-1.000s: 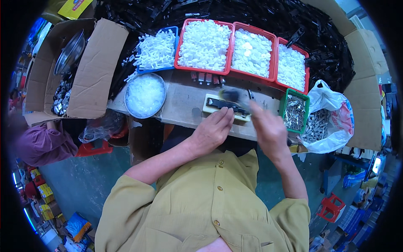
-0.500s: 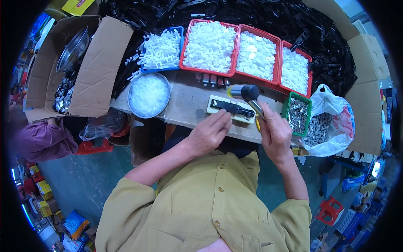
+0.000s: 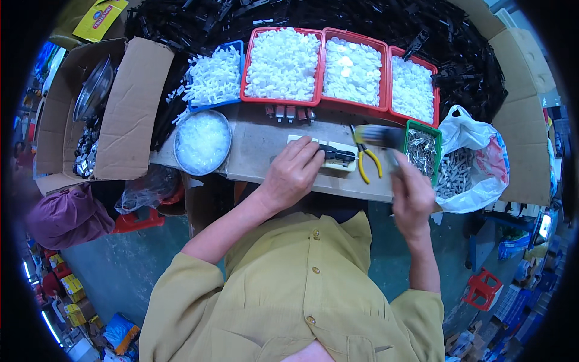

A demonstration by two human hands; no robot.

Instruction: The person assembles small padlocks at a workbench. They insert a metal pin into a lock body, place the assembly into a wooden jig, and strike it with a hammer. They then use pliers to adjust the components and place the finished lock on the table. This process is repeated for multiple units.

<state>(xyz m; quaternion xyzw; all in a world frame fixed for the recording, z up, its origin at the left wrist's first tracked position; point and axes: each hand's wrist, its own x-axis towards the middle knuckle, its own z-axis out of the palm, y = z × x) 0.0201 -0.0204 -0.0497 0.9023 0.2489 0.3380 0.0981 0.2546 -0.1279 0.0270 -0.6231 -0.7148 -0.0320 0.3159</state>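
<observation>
Right hand [image 3: 412, 194] now raising hammer [image 3: 380, 136], left hand [image 3: 294, 172] still pinning black part [image 3: 335, 154]

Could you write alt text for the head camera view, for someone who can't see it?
Seen from above, a person's left hand steadies a black part on a pale block while the right hand holds a blurred hammer. Yellow-handled pliers lie alongside, with red trays of white plastic pieces behind.

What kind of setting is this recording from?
Probably a small assembly workshop. Red trays of small white plastic parts line a narrow workbench, a heap of black parts lies behind them, and the right hand holds a hammer beside yellow-handled pliers.
</observation>
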